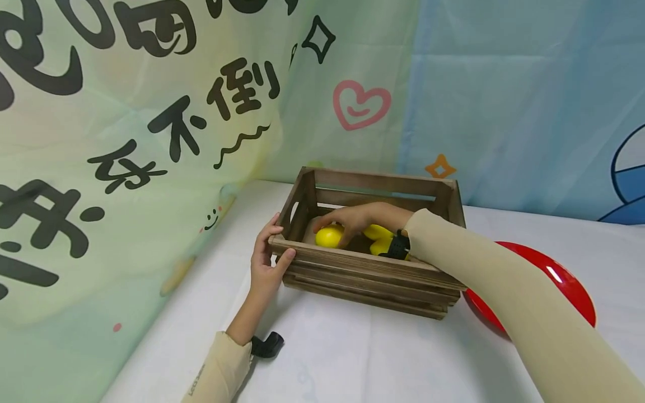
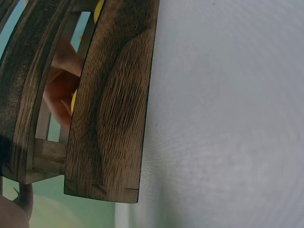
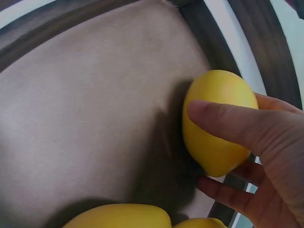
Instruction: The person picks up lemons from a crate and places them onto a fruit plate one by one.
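A slatted brown wooden crate [image 1: 363, 274] stands on the white cloth. My left hand [image 1: 267, 263] grips its left front corner, thumb on the top rim and fingers at the left end; part of this hand shows at the lower left of the left wrist view. Reaching inside the crate, my right hand [image 1: 360, 218] holds a yellow lemon [image 3: 221, 85] between thumb and fingers, close to the slatted wall. More yellow pieces [image 3: 118, 216] lie on the crate's floor [image 3: 95, 104], partly cut off by the frame, so their kind is unclear.
A red plate [image 1: 554, 266] lies right of the crate, partly under my right forearm. White cloth [image 1: 347, 358] covers the tabletop. Printed fabric hangs behind [image 1: 504, 112] and along the left [image 1: 151, 224]. A black wrist mount [image 1: 269, 344] juts from my left sleeve.
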{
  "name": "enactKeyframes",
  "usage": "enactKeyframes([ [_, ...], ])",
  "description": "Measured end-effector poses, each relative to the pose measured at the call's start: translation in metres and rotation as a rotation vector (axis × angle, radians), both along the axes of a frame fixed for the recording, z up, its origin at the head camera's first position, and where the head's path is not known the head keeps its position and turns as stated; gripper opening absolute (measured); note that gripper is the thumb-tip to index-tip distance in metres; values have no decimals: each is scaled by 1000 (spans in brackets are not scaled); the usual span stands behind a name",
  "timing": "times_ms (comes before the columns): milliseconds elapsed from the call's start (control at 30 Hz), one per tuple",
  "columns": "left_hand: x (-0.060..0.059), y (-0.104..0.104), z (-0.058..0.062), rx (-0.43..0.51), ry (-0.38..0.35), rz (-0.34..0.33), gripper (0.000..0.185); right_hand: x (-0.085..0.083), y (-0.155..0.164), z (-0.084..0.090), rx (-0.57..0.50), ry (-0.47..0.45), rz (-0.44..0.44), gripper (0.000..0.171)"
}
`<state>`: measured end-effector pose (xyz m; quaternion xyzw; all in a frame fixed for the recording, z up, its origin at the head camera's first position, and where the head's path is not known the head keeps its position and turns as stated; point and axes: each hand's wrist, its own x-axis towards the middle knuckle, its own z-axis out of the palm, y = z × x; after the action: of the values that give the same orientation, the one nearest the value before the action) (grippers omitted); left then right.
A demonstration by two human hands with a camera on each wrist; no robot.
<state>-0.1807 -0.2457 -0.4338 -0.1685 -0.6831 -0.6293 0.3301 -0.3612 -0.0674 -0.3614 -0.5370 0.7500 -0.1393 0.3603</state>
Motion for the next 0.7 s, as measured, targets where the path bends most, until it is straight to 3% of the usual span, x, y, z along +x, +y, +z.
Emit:
enactKeyframes([
  [233,0,0,1,-4,-2,0,44,-1,-1,-4,3,64,31,59],
  [533,0,-1,-1,-14,-3,6,42,-1,0,-1,-11,21,68,57],
  [700,-1,0,-1,-10,1,10,43,-2,-1,3,-31,-15,41,60],
])
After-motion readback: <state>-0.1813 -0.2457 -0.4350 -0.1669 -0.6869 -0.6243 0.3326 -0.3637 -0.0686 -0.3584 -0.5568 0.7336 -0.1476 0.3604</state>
